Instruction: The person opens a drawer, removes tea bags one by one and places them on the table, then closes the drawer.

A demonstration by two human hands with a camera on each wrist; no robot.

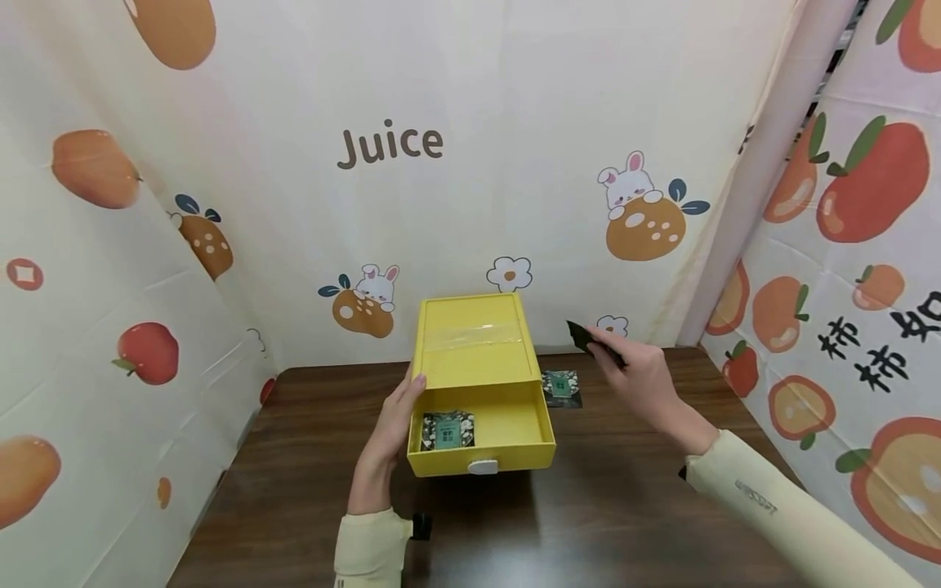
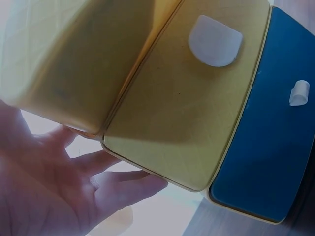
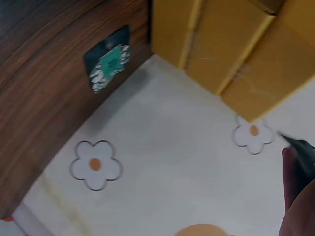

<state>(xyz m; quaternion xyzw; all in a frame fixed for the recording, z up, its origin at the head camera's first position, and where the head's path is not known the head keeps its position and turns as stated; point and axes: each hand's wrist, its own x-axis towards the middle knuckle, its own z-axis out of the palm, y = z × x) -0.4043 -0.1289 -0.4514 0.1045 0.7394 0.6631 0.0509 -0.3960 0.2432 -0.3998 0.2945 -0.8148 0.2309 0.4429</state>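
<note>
Transfer of a dark sachet (image 1: 578, 335) appears to be the step in hand: the right hand (image 1: 639, 377) pinches it above the counter (image 1: 279, 482), right of the open drawer (image 1: 515, 459), while the left hand (image 1: 390, 429), fingers extended, rests against the yellow drawer cabinet (image 1: 481, 367). Its long axis slants, free tip up-left in the head view; the next move likely calls for a steady pinch.

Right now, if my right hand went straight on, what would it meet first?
Likely the fruit-print curtain, around the flower behind the yellow drawer cabinet; depth is unclear, so your right hand might clip the cabinet's corner first.
</note>
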